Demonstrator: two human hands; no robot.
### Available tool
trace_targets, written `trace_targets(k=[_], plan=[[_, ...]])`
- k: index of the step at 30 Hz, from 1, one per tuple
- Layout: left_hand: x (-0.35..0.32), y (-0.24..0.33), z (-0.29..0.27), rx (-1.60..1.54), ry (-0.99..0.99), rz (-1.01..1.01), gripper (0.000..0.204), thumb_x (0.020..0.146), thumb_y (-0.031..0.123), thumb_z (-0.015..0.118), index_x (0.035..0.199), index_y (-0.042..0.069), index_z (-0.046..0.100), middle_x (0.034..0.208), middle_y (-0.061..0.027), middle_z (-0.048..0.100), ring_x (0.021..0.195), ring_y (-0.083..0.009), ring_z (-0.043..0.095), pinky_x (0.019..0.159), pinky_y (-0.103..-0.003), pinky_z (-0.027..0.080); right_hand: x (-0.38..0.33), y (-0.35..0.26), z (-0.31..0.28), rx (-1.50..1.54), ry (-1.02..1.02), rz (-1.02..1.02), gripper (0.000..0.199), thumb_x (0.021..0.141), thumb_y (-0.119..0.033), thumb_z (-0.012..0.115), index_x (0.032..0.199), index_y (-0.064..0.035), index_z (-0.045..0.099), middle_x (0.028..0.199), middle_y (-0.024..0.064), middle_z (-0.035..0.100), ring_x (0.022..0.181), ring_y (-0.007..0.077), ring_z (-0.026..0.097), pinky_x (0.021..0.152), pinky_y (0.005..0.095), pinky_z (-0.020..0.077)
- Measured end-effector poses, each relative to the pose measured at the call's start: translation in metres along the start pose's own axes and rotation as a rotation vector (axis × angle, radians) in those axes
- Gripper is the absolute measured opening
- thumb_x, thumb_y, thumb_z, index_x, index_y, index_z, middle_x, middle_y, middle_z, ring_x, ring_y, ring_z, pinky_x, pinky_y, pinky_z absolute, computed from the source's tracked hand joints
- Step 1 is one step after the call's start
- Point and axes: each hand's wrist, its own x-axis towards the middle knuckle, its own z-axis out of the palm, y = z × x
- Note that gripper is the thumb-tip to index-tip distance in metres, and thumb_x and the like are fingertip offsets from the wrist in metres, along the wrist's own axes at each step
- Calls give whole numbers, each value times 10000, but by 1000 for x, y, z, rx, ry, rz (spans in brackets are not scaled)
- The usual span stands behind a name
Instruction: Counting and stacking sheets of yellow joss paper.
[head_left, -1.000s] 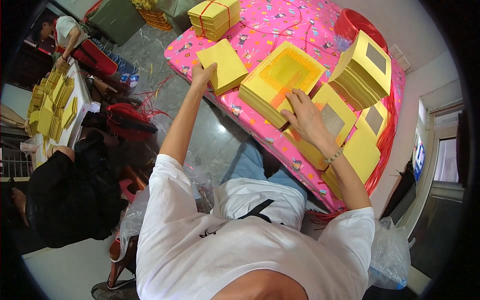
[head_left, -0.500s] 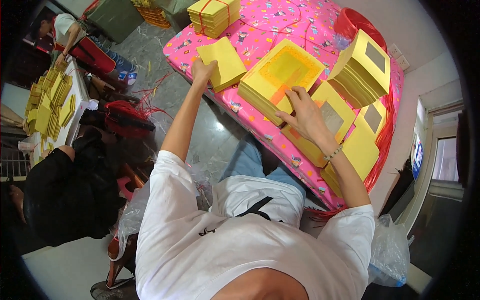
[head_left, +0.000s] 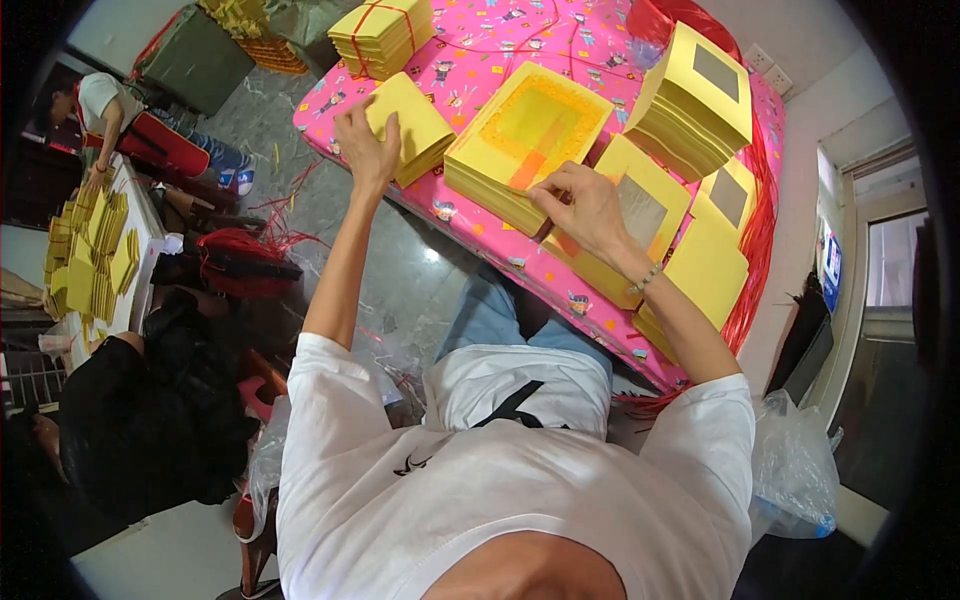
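Note:
My left hand (head_left: 368, 148) is at the near-left edge of a small stack of yellow paper (head_left: 418, 122), fingers apart and curving over its corner. My right hand (head_left: 588, 208) has thumb and forefinger pinched on the near-right corner of a yellow paper sheet (head_left: 500, 112), the top one of a thick stack. That sheet carries an orange patterned frame and an orange strip. Beside the right wrist lies another yellow stack (head_left: 655, 215) with a grey rectangle on top, partly hidden by the hand.
The stacks stand on a pink patterned table cover (head_left: 480, 50). A tall yellow stack (head_left: 690, 110) and red strings (head_left: 760, 230) lie to the right. A stack tied with red string (head_left: 380, 40) is at the far left. Another person (head_left: 110, 115) stands by a white table (head_left: 145, 215).
My left fingers have spread and loosened from the small stack's edge. My right fingers have gone from spread over the printed sheet to pinched at its corner. The whole view has shifted slightly.

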Motion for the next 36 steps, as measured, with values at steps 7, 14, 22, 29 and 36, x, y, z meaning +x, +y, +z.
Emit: trace_targets(k=[7, 14, 22, 29, 36], plan=[[-14, 80, -37, -496, -513, 585, 298, 697, 248, 760, 910, 72, 650, 903, -73, 605, 894, -247, 535, 779, -356, 455, 3, 11, 1, 157, -40, 173, 252, 773, -252, 689, 786, 0, 690, 707, 68, 631, 626, 128, 602, 588, 273, 470], [-17, 83, -34, -382, -665, 572, 218, 746, 238, 723, 896, 88, 672, 935, -36, 614, 924, -224, 530, 789, -341, 462, 8, 17, 3, 166, -56, 223, 290, 766, -296, 700, 778, -6, 696, 702, 62, 634, 616, 115, 592, 576, 267, 462], [-16, 83, -31, -397, -664, 551, 223, 722, 265, 732, 859, 104, 663, 877, -52, 604, 870, -247, 533, 754, -350, 461, 11, 18, 1, 190, -106, 288, 313, 769, -310, 695, 763, 4, 694, 666, 55, 626, 606, 95, 577, 553, 261, 438], [-15, 84, -33, -386, -680, 549, 218, 728, 259, 728, 860, 98, 661, 874, -56, 600, 876, -251, 532, 753, -353, 462, 13, 15, -2, 178, -134, 355, 330, 719, -373, 666, 757, -49, 712, 652, 87, 651, 610, 183, 622, 585, 308, 472], [-14, 86, -33, -390, -676, 565, 226, 728, 261, 727, 864, 96, 655, 882, -59, 595, 884, -252, 532, 759, -353, 461, 13, 19, 0, 187, -117, 341, 324, 720, -376, 664, 756, -58, 715, 644, 79, 650, 592, 173, 616, 578, 303, 471]])
